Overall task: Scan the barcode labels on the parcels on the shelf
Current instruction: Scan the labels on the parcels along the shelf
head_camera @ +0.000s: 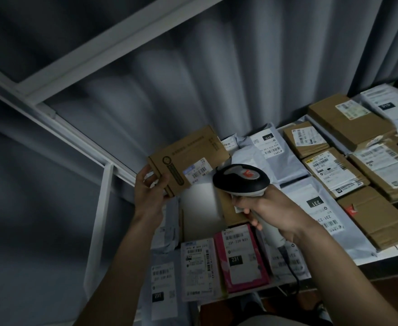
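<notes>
We see a white shelf frame (100,222) at far left, its upright and crossbars running up toward the top of the view, with grey pleated curtain (217,74) behind. Next comes our left hand (149,191): its fingers (151,182) are curled around the lower left corner of a small brown cardboard box (188,158), thumb on the near face, lifting it tilted above the shelf. The box's white barcode label (198,171) faces up and toward us, near its right end. Just right of that label we see the scanner (241,180), black head with a grey top and a red mark, pointing at the label, close but not touching. Our right hand (267,211) grips the scanner's pale handle, fingers wrapped fully around it; a dark cable (292,270) drops from the handle base. Below both hands, on the shelf, lie labelled parcels, including a pink parcel (241,260) marked 231. Further right we note grey poly bags (320,208) and brown cartons (348,121) lying flat, labels up, touching or overlapping.
</notes>
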